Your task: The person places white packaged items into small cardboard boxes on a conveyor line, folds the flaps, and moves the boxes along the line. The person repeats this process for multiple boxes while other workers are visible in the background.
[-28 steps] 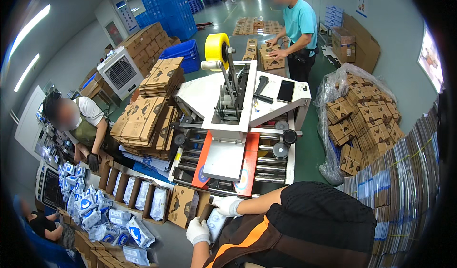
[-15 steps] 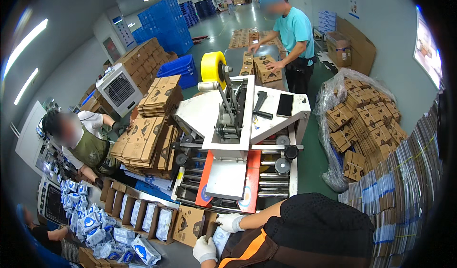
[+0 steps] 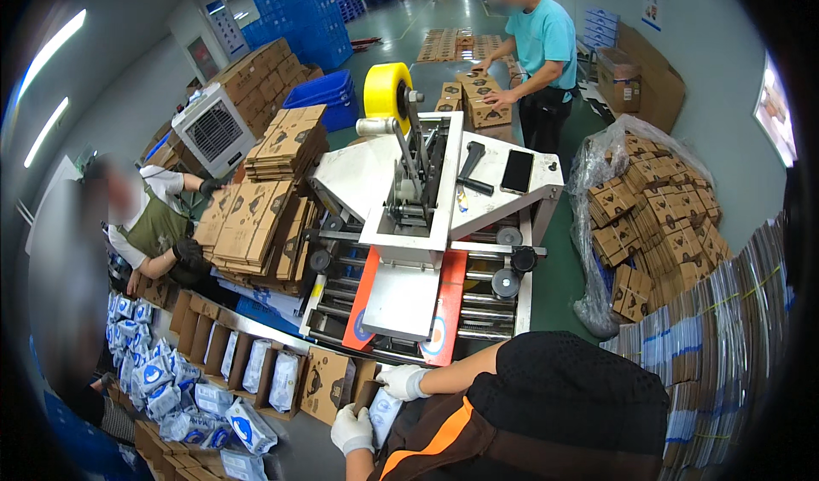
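Observation:
Both my hands wear white gloves and are at a small open brown carton close to my body. My left hand closes on its near left edge. At its far right edge, my right hand is closed on the cardboard. A white and blue soft packet sits inside the carton, partly hidden by my hands and clothing. Directly left stands a carton with a printed lid flap. Beyond that, a row of open cartons holds upright white packets.
A carton-sealing machine with a yellow tape roll and rollers stands ahead. Loose packets pile up left. Flat cartons are stacked by a co-worker in a green apron. Another person in turquoise handles boxes beyond. Flattened cardboard rises at right.
The view has shifted slightly. My hands stay at the same carton. The green-aproned co-worker's hand has come to the stacked flat cartons, and the turquoise-clad person's boxes have shifted.

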